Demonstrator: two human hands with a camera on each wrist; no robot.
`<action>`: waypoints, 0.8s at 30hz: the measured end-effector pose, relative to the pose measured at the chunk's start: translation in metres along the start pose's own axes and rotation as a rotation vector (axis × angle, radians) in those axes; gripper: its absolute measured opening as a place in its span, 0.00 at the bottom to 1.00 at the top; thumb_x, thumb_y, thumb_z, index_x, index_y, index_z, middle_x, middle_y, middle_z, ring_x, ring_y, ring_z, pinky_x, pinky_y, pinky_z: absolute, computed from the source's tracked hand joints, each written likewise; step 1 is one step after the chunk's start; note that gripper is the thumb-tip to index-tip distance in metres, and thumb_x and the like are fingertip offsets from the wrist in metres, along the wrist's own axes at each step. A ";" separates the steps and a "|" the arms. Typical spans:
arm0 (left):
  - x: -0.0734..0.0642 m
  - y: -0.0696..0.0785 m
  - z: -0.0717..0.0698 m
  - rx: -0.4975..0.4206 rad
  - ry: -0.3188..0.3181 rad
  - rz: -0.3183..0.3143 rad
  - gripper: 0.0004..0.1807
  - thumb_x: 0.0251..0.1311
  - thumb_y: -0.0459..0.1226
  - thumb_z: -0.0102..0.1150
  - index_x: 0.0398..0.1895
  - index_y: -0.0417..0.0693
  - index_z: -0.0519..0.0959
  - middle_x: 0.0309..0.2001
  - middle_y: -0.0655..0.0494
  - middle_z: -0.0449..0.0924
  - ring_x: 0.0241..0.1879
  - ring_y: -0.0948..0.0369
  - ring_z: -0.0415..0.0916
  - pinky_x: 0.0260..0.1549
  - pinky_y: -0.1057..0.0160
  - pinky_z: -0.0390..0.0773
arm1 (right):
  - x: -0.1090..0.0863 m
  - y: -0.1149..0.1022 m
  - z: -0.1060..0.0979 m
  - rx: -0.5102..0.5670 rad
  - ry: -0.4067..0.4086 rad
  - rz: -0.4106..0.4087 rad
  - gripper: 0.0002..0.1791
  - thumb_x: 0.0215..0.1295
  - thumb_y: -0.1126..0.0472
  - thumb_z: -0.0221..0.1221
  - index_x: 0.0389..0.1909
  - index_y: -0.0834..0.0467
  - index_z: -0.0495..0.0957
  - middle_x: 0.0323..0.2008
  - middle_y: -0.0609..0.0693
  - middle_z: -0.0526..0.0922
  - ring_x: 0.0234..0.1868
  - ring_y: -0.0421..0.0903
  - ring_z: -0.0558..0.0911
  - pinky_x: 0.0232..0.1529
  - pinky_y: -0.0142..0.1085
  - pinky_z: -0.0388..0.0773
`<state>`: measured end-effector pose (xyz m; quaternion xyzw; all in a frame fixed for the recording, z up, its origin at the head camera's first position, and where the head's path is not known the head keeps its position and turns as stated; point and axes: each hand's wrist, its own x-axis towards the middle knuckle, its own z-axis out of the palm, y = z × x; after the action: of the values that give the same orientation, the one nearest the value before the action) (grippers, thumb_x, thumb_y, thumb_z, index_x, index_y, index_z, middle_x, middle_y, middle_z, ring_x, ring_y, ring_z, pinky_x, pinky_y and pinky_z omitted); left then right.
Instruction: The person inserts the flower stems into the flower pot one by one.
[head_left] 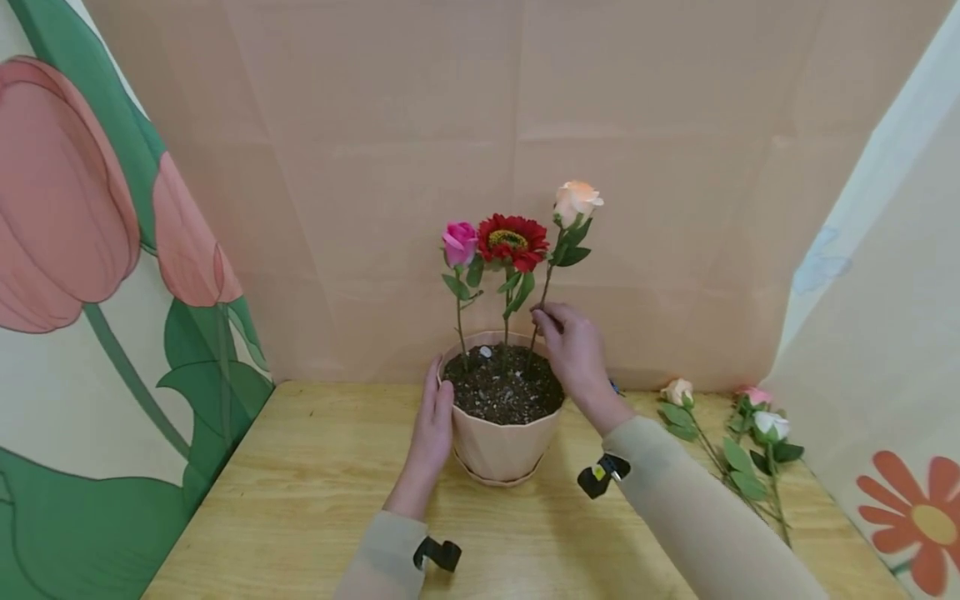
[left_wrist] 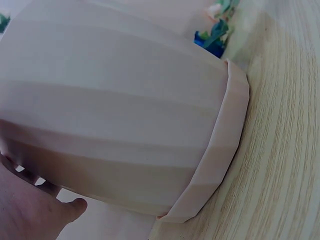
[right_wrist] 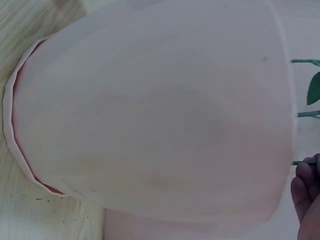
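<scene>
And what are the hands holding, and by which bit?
The right hand pinches the standing peach rose by its stem, below the leaves. The left hand grips nothing; it lies against the pot's side.

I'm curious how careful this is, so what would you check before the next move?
1. Right hand pinches the tall peach rose by its stem: ok.
2. Left hand against the pale-pink faceted pot: ok.
3. Pot seated in its matching pale-pink saucer: ok.
4. Bright-pink rose and red, yellow-centred flower standing in dark, crumbly soil: ok.
5. Peach rose's depth in the soil: cannot tell.
</scene>
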<state>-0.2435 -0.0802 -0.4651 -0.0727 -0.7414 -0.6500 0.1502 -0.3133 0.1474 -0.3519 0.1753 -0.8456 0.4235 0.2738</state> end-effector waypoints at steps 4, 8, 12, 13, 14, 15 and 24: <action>0.002 -0.002 0.000 0.013 0.008 0.005 0.32 0.92 0.51 0.33 0.93 0.60 0.49 0.90 0.47 0.45 0.86 0.41 0.45 0.82 0.34 0.48 | 0.004 -0.003 -0.004 0.033 0.029 0.004 0.13 0.86 0.62 0.59 0.50 0.67 0.89 0.44 0.60 0.91 0.43 0.58 0.90 0.45 0.54 0.88; 0.003 -0.002 -0.001 0.021 0.014 0.008 0.32 0.92 0.51 0.33 0.92 0.60 0.49 0.90 0.47 0.46 0.86 0.41 0.46 0.82 0.34 0.49 | 0.008 -0.001 -0.006 0.008 0.048 -0.030 0.13 0.86 0.62 0.60 0.48 0.66 0.89 0.42 0.60 0.90 0.41 0.57 0.90 0.45 0.54 0.87; 0.003 -0.003 -0.002 0.016 0.013 0.012 0.32 0.92 0.50 0.33 0.92 0.59 0.49 0.90 0.48 0.46 0.86 0.42 0.46 0.82 0.35 0.49 | 0.006 0.007 -0.003 -0.045 -0.002 -0.020 0.13 0.86 0.62 0.60 0.45 0.65 0.90 0.40 0.59 0.91 0.39 0.55 0.89 0.42 0.51 0.85; 0.003 -0.003 -0.002 0.016 0.012 0.014 0.32 0.93 0.50 0.33 0.92 0.59 0.49 0.90 0.47 0.46 0.86 0.42 0.46 0.82 0.35 0.48 | 0.005 0.009 -0.002 -0.047 -0.012 -0.013 0.13 0.86 0.62 0.60 0.45 0.64 0.90 0.40 0.58 0.91 0.39 0.55 0.88 0.42 0.50 0.85; 0.003 -0.004 -0.002 0.015 0.012 0.016 0.32 0.93 0.50 0.33 0.92 0.58 0.49 0.90 0.47 0.46 0.86 0.42 0.46 0.82 0.35 0.48 | 0.004 0.011 -0.001 -0.047 -0.018 -0.006 0.13 0.86 0.61 0.60 0.44 0.64 0.90 0.40 0.57 0.91 0.39 0.54 0.88 0.41 0.49 0.84; 0.003 -0.004 -0.002 0.012 0.013 0.017 0.32 0.93 0.50 0.33 0.92 0.58 0.49 0.90 0.47 0.46 0.86 0.41 0.46 0.82 0.34 0.48 | 0.003 0.012 -0.001 -0.046 -0.022 -0.006 0.13 0.86 0.61 0.60 0.44 0.64 0.90 0.39 0.57 0.91 0.38 0.54 0.88 0.41 0.49 0.84; 0.002 -0.003 -0.001 0.013 0.012 0.012 0.32 0.93 0.50 0.34 0.92 0.58 0.50 0.90 0.46 0.46 0.86 0.41 0.46 0.82 0.34 0.47 | -0.004 0.020 0.002 -0.051 -0.049 -0.009 0.13 0.85 0.60 0.61 0.46 0.63 0.92 0.39 0.55 0.91 0.35 0.52 0.86 0.38 0.47 0.81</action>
<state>-0.2465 -0.0814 -0.4672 -0.0722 -0.7442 -0.6447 0.1592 -0.3216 0.1573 -0.3679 0.1825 -0.8618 0.3959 0.2593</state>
